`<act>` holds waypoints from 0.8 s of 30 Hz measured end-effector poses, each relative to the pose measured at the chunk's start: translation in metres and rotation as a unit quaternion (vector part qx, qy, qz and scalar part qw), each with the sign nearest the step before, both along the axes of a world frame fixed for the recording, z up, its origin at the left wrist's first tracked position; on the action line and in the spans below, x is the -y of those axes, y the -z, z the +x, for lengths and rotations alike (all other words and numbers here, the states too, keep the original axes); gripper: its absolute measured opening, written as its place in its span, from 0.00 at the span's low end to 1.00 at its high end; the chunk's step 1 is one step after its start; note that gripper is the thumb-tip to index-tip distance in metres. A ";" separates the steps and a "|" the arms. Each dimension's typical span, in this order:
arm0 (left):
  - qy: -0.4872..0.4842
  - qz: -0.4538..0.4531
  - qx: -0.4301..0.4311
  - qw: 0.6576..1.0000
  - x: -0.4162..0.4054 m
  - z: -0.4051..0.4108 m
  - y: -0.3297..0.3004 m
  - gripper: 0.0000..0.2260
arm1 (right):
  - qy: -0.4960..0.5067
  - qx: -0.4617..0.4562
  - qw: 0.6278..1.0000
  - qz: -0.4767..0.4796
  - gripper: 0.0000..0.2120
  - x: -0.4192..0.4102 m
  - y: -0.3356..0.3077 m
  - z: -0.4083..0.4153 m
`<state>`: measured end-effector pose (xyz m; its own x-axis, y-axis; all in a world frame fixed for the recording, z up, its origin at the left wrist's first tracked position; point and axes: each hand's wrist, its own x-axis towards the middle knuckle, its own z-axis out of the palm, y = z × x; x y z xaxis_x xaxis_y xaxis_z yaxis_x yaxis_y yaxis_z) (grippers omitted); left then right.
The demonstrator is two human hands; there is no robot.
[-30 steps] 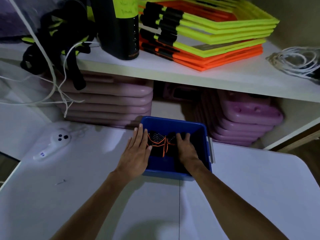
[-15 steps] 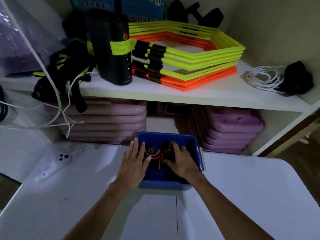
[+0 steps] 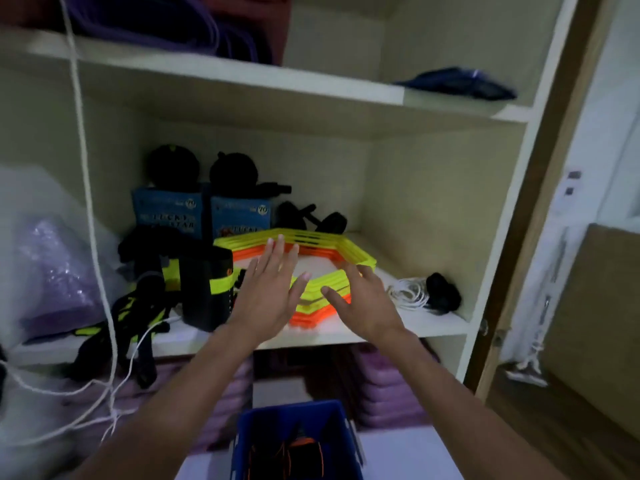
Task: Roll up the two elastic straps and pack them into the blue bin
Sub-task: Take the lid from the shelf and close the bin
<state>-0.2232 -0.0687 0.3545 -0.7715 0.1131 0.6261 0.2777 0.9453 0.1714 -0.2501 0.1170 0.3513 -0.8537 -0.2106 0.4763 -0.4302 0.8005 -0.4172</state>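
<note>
The blue bin [image 3: 256, 424] stands at the bottom middle of the view on the white table. Inside it lie the two rolled black straps with orange edging [image 3: 294, 455], side by side. My left hand [image 3: 266, 289] is raised high above the bin, fingers spread, holding nothing. My right hand [image 3: 363, 303] is raised beside it, also spread and holding nothing. Both hands hover in front of the middle shelf, well apart from the bin.
A stack of yellow and orange hexagon rings [image 3: 349, 258] sits on the shelf [image 3: 433, 323] behind my hands. A black cylinder with a yellow band [image 3: 207, 289], black straps, white cords [image 3: 410, 294] and purple pads [image 3: 391, 396] crowd the shelves.
Both hands have left the bin and risen to shelf height with fingers spread. The view has tilted upward, so the bin now sits at the bottom edge.
</note>
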 end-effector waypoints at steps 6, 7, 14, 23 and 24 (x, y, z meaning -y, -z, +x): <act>0.019 -0.019 -0.137 0.990 -0.014 0.004 -0.149 0.28 | 0.044 -0.168 0.985 0.004 0.28 -0.019 -0.157 0.022; 0.021 -0.023 -0.153 0.988 -0.017 0.004 -0.169 0.27 | 0.054 -0.183 0.982 0.004 0.28 -0.022 -0.179 0.026; 0.028 -0.056 -0.204 0.977 -0.053 -0.016 -0.261 0.26 | 0.155 -0.223 0.961 0.046 0.23 -0.057 -0.280 0.014; 0.008 -0.092 -0.206 0.974 -0.093 -0.095 -0.315 0.25 | 0.161 -0.167 0.964 0.127 0.24 -0.112 -0.309 -0.068; 0.010 -0.088 -0.205 0.975 -0.097 -0.104 -0.319 0.25 | 0.161 -0.184 0.961 0.125 0.24 -0.119 -0.307 -0.077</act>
<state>-0.3276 0.0279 0.6739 -0.4577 0.2589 0.8506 0.3074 0.9437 -0.1218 -0.3267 0.2359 0.6587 -0.6768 -0.1115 0.7277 -0.2253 0.9724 -0.0605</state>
